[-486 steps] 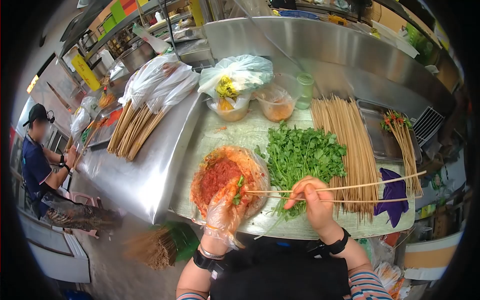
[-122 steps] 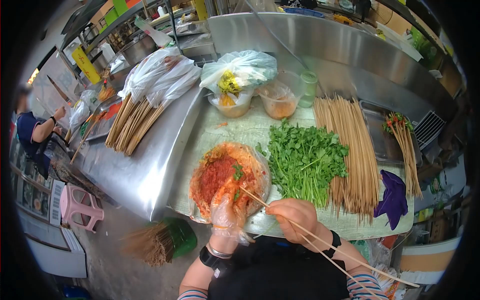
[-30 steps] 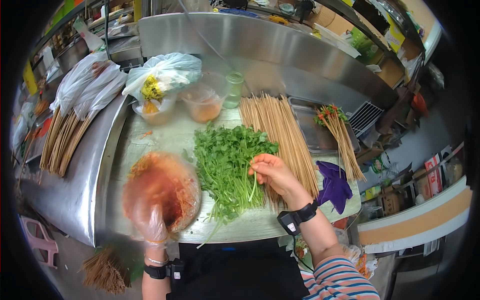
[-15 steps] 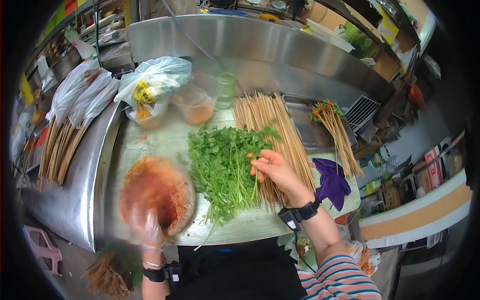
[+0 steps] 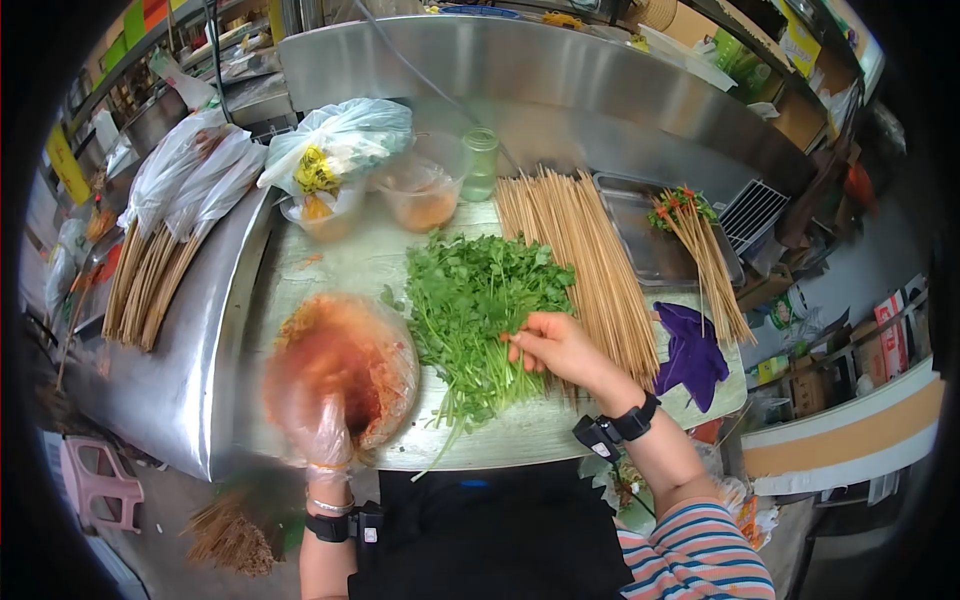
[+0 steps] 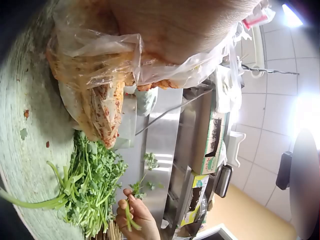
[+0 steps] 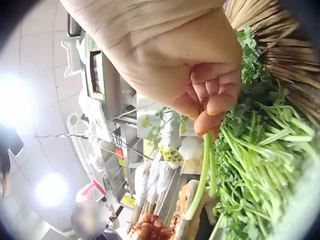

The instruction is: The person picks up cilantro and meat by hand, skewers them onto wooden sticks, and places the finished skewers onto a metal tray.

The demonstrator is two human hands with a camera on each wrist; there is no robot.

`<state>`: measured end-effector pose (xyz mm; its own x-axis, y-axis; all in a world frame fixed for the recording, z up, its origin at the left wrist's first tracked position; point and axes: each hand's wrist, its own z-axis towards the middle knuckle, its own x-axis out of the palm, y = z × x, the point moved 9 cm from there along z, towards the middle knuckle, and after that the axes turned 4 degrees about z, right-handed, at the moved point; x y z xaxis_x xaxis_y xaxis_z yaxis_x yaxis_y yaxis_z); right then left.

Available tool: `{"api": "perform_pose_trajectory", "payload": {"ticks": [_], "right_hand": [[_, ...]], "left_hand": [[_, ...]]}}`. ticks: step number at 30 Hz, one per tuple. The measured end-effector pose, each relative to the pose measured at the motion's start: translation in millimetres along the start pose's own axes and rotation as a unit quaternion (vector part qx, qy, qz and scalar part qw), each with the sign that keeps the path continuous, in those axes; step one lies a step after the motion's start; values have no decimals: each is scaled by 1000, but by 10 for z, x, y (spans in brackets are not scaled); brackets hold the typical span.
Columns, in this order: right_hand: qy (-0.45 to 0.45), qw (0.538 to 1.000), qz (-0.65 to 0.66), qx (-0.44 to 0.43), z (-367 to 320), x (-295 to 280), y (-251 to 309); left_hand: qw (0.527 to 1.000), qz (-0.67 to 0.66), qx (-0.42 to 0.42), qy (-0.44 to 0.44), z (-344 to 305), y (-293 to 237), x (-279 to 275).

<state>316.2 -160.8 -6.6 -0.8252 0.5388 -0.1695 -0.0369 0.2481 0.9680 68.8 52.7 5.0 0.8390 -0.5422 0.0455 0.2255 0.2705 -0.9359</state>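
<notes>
My left hand (image 5: 322,425), in a clear plastic glove, reaches into a bowl (image 5: 404,365) lined with smeared plastic. The bowl holds a red minced mixture (image 7: 151,226). Motion blur and the mixture hide its fingers. Right of the bowl lies a loose pile of green cilantro (image 5: 485,300), leaves toward the back and stems toward me. Over that pile, my bare right hand (image 5: 558,345) pinches a cilantro sprig (image 7: 201,175) between thumb and fingertips. Pale stems hang from one side of the pinch, and the leaves show beyond the fingers in the left wrist view.
Bamboo skewers (image 5: 585,270) lie in a wide row beside the cilantro. A metal tray (image 5: 628,215) bears filled skewers (image 5: 705,250). Nearby is a purple cloth (image 5: 690,355). Plastic tubs (image 5: 425,195) and a green jar (image 5: 480,165) stand behind; bagged skewers (image 5: 155,280) lie left.
Earlier my right hand held two skewers at the bowl; now it pinches cilantro over the pile. My left hand held filling and herbs; it now moves within the mixture. The view has turned right.
</notes>
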Motion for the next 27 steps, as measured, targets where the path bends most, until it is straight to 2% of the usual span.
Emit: {"api": "perform_pose_trajectory", "payload": {"ticks": [2, 3, 4, 5, 7, 9, 13, 15, 16, 18, 21, 22, 25, 26, 27], "right_hand": [[32, 999, -33, 1, -87, 140, 98], [35, 994, -98, -42, -126, 203, 257], [36, 982, -161, -86, -176, 272, 434], [38, 966, -224, -127, -228, 353, 565], [42, 948, -247, -196, -294, 521, 712], [45, 923, -269, -272, -362, 688, 887], [23, 929, -223, -294, -415, 738, 1028], [57, 984, -39, -167, -316, 724, 826], [75, 990, 55, -102, -269, 737, 726], [91, 987, 66, -111, -204, 757, 693], [99, 986, 73, -112, -199, 760, 703], [105, 985, 66, -116, -210, 756, 735], [104, 978, -10, -181, -236, 736, 925], [100, 971, -46, -210, -250, 736, 996], [109, 969, -53, -214, -249, 754, 1025]], "left_hand": [[997, 65, 37, 11, -7, -169, 48], [994, 97, 56, 16, 0, -293, 86], [963, 216, 161, 34, -14, -589, 202], [957, 202, 195, 73, -62, -743, 319], [869, 298, 377, 116, -191, -1266, 751], [833, 407, 312, 210, -186, -1166, 1057], [874, 369, 160, 273, -162, -901, 1108], [894, 298, 81, 325, -223, -657, 1113], [904, 249, 44, 345, -257, -606, 1131], [905, 185, -29, 383, -341, -447, 1157], [912, 49, -156, 377, -449, -331, 1169], [907, -21, -223, 358, -502, -238, 1151], [848, -138, -302, 413, -573, -231, 1154], [846, -130, -341, 390, -602, -204, 1142], [843, -117, -344, 397, -606, -216, 1149]]}}
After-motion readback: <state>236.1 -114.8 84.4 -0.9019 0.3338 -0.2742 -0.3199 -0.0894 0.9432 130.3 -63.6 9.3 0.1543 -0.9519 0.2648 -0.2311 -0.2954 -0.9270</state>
